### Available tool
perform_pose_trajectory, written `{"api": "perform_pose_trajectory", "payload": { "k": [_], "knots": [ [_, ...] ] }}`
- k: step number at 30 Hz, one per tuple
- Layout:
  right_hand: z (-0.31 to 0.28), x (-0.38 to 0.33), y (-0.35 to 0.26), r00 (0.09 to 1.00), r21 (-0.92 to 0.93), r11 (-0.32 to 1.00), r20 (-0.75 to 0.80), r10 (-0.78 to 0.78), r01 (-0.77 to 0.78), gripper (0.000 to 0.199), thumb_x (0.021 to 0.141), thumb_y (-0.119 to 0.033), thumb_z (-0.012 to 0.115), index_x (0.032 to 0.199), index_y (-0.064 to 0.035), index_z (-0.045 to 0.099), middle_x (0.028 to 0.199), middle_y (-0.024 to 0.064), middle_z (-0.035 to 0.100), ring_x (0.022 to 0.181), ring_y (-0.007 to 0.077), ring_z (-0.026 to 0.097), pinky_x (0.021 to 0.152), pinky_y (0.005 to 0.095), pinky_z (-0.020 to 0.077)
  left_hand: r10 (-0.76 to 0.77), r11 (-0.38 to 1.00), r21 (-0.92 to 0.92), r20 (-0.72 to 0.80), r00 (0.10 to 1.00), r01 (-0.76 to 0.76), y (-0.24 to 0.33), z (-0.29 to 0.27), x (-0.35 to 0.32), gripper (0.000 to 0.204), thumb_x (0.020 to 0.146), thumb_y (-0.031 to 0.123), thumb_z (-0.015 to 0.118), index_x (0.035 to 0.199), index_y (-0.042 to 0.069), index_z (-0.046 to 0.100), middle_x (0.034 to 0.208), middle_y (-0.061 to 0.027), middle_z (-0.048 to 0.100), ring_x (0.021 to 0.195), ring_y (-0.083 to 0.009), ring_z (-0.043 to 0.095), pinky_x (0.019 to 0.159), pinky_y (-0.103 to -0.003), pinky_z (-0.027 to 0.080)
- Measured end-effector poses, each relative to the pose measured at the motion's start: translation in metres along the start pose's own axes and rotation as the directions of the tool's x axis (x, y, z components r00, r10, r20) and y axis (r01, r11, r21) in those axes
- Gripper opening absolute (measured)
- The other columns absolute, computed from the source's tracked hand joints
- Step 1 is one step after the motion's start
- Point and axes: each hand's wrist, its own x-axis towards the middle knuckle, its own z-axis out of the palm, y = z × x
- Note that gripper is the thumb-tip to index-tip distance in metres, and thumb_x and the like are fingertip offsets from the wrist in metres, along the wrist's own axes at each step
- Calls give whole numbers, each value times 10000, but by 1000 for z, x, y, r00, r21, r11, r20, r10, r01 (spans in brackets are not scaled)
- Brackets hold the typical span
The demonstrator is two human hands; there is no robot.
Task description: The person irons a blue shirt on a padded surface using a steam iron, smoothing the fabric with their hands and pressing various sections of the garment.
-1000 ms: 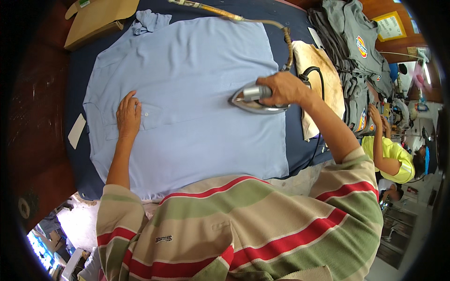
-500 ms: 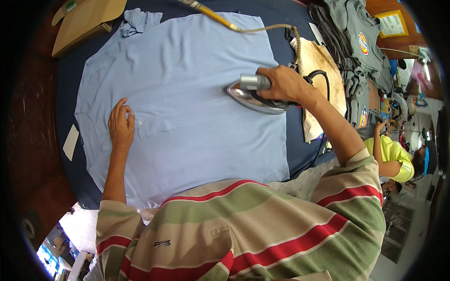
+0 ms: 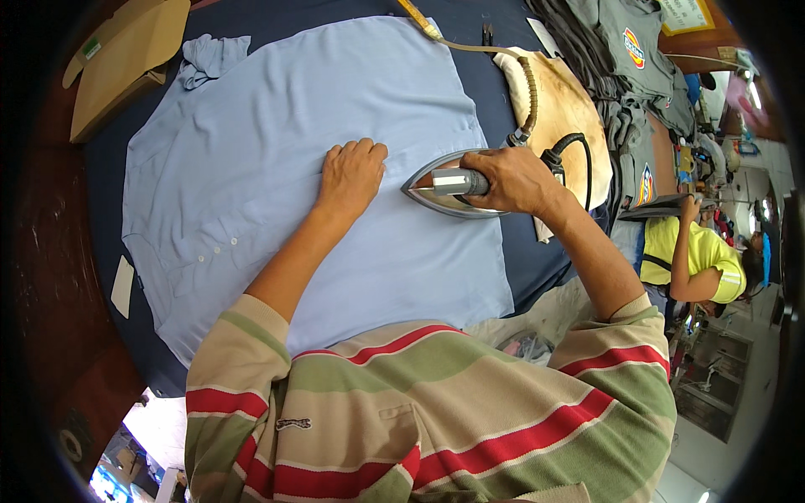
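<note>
A light blue shirt (image 3: 277,126) lies spread over a dark blue cloth-covered table (image 3: 537,268), its small white buttons to the left of the middle. My right hand (image 3: 511,180) is wrapped round the handle of a steam iron (image 3: 449,205), whose soleplate rests on the shirt near its right edge, tip pointing left. My left hand (image 3: 352,178) sits on the middle of the shirt, just left of the iron's tip. Its fingers are curled down against the cloth, closed on the fabric as far as I can see.
A stained cream pad (image 3: 570,109) lies right of the shirt, the iron's hose and black cord crossing it. Folded grey garments (image 3: 633,50) are stacked beyond. A cardboard box (image 3: 126,67) stands far left; a white card (image 3: 122,285) lies below it. A person in yellow (image 3: 692,260) handles dark cloth at right.
My left hand has moved right from beside the buttons to the middle of the shirt, its fingers now curled. The iron has turned slightly and shifted a little down in the picture.
</note>
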Motion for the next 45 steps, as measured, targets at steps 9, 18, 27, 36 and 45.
{"api": "perform_pose_trajectory", "payload": {
  "k": [9,18,27,36,45],
  "knots": [
    [-5,14,8,963,113,963,-89,256,-246,466,770,-482,638,900,-35,628,712,175,633,652,339,625,602,401,479,-195,931,-300,77,978,209,-1,-4,17,151,849,175,595,803,37,558,762,-95,624,715,-279,596,652,-396,447],
    [-8,30,8,980,44,983,-79,181,-178,447,799,-484,603,872,-44,610,623,173,614,623,366,611,579,438,482,-269,939,-178,152,951,294,-3,-8,18,175,868,200,589,787,47,564,655,-97,607,675,-287,597,637,-403,450],
    [-8,16,18,999,43,998,-6,50,-50,448,783,-471,624,937,-51,604,645,173,619,643,363,616,581,437,485,-219,959,-153,137,966,239,-5,-8,16,168,873,204,571,812,47,562,738,-95,625,702,-296,594,628,-399,448],
    [-43,-61,76,766,422,765,-214,606,-487,530,785,-374,675,1076,61,592,777,169,640,699,192,606,653,332,482,-101,993,-86,-235,967,83,-25,-16,-22,264,822,159,613,1073,79,598,1094,-38,596,1031,-209,549,911,-369,364],
    [-46,-55,206,518,183,584,-307,798,-791,640,812,-509,581,1179,15,556,880,225,650,856,323,635,771,392,475,-453,835,96,-440,775,542,-203,-79,-78,238,885,229,547,1102,156,613,1178,-4,581,1106,-216,528,938,-405,363]
  ]
}}
